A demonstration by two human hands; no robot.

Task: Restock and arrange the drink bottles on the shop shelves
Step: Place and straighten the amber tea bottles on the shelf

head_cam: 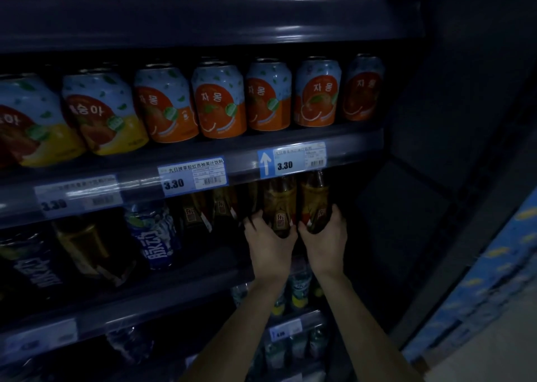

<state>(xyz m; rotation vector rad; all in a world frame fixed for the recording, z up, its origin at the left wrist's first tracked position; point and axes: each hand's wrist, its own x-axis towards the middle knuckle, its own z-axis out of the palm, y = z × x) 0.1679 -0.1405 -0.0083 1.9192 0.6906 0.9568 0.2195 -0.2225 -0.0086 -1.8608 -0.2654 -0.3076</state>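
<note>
1. The left hand (pixel 270 242) is closing its grip round the lower part of an amber drink bottle (pixel 280 201), directly below the arrow price tag (pixel 292 159), with the fingers curling round the bottle's left side
2. The right hand (pixel 324 236) is holding a second amber bottle (pixel 315 198) in the same way, its grip wrapping round the base, just below and a little right of the arrow price tag
3. The two bottles are standing nearly upright, just beside each other, with their necks passing up behind the rail that is carrying the arrow price tag; whether their bases are resting on the shelf is hidden by the hands
4. More amber bottles (pixel 223 204) of the same kind are standing below and left of the arrow price tag, in deep shadow
5. A blue-and-white labelled bottle (pixel 157 236) is leaning further left of them, well left of the arrow price tag
6. Orange grapefruit cans (pixel 218 105) are lining the shelf above the arrow price tag, and yellow peach cans (pixel 101 114) are sitting at the far left of that row
7. A second price tag (pixel 193 175) reading 3.30 is hanging on the same rail, left of the arrow price tag
8. Small bottles with yellow caps (pixel 299 294) are showing between the forearms, well below the arrow price tag
9. Blue printed cartons (pixel 479 280) are stacking up far to the lower right of the arrow price tag
</note>
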